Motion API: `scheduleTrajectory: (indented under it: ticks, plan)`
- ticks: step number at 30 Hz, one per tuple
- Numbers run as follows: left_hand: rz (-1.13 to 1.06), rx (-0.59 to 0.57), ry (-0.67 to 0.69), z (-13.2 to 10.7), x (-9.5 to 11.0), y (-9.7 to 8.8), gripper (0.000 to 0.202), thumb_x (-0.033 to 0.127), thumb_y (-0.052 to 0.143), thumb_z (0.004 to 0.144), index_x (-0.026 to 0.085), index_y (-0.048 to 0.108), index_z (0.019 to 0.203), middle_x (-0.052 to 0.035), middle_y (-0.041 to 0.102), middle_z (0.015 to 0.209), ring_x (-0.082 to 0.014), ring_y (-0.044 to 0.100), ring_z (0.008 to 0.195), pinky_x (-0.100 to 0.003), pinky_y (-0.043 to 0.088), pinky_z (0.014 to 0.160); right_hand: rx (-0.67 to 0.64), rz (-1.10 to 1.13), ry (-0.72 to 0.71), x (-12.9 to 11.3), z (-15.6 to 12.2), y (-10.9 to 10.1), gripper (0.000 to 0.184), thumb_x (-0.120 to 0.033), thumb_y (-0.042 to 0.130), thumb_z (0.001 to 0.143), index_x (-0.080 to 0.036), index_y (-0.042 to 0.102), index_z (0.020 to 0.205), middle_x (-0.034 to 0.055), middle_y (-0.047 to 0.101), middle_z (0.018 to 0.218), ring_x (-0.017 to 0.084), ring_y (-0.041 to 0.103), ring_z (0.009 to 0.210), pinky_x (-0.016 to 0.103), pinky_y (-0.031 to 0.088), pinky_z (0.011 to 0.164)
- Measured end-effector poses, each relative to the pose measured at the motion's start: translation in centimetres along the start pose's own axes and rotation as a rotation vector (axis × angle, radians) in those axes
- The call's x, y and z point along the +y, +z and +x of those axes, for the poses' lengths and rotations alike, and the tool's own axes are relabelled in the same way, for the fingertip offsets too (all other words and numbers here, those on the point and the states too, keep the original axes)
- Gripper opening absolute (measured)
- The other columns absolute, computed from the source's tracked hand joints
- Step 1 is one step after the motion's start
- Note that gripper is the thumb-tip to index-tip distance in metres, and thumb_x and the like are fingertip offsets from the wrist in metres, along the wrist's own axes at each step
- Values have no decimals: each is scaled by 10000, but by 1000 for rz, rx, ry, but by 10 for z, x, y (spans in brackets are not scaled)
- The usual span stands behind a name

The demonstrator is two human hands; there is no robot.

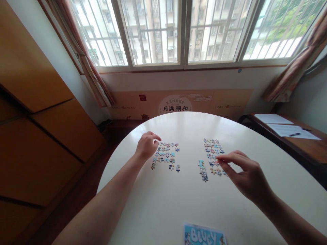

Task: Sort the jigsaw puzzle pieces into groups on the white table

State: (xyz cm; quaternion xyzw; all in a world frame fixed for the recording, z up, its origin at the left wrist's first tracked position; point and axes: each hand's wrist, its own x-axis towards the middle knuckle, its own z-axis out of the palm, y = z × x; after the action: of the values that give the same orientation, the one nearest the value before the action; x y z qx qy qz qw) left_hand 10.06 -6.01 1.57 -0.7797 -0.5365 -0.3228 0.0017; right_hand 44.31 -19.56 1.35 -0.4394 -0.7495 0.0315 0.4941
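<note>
On a round white table [178, 204] lie two groups of small colourful jigsaw pieces. My left hand [146, 145] rests at the left edge of the left group [166, 156], its fingers curled loosely with fingertip and thumb close together. My right hand [246, 175] hovers at the right group [213, 156], thumb and forefinger pinched together over the pieces; whether a piece sits between them is too small to see. A short strip of joined pieces [203, 170] lies just left of the right hand.
A blue picture card or box lid with lettering [204, 235] lies at the table's near edge. Beyond the table stand a printed cardboard panel [178, 103] under the window, a wooden cabinet [38, 119] at left, and a side desk with papers [288, 127] at right.
</note>
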Motion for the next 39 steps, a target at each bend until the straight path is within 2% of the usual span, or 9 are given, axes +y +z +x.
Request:
scheduleTrajectory:
  ticks: [5, 10, 19, 25, 30, 39]
  plan:
    - [62, -189, 47, -4, 2, 1, 154, 253, 666, 821, 247, 807, 881, -81, 689, 937, -281, 612, 944, -441, 510, 888, -3, 6, 1, -1, 1, -1, 103, -193, 667, 918, -261, 719, 975, 33, 723, 840, 226, 657, 804, 375, 549, 682]
    - [75, -282, 33, -5, 3, 1, 169, 323, 701, 831, 250, 813, 934, -92, 697, 1003, -296, 610, 1000, -426, 502, 889, -22, 12, -20, -3, 2, -1, 115, -186, 658, 921, -265, 716, 981, 32, 725, 831, 235, 655, 809, 388, 552, 691]
    - [108, -297, 37, -5, 9, -2, 131, 302, 707, 800, 265, 816, 861, -89, 693, 961, -295, 608, 960, -410, 496, 857, -20, 0, -57, -6, 4, -1, 95, -176, 660, 923, -247, 712, 959, 40, 725, 830, 223, 646, 804, 393, 555, 703]
    - [172, -395, -25, -2, 13, -3, 176, 320, 678, 830, 247, 810, 920, -88, 682, 1027, -295, 596, 1040, -397, 481, 927, -33, 5, -77, -5, 3, 0, 111, -152, 664, 918, -237, 710, 972, 40, 721, 849, 219, 638, 845, 384, 553, 728]
    - [154, -420, -54, 1, 12, 0, 169, 319, 683, 830, 233, 791, 928, -84, 674, 1056, -294, 580, 1082, -394, 464, 971, -28, -5, -84, -4, 3, 1, 119, -147, 671, 910, -241, 705, 974, 42, 716, 881, 223, 632, 875, 380, 553, 750]
    - [170, -419, -36, 1, 17, -2, 108, 270, 708, 811, 223, 735, 904, -69, 708, 1043, -292, 590, 1065, -382, 467, 916, -31, -1, -91, -4, 3, 2, 95, -167, 678, 910, -241, 704, 964, 43, 716, 906, 227, 628, 910, 385, 555, 773]
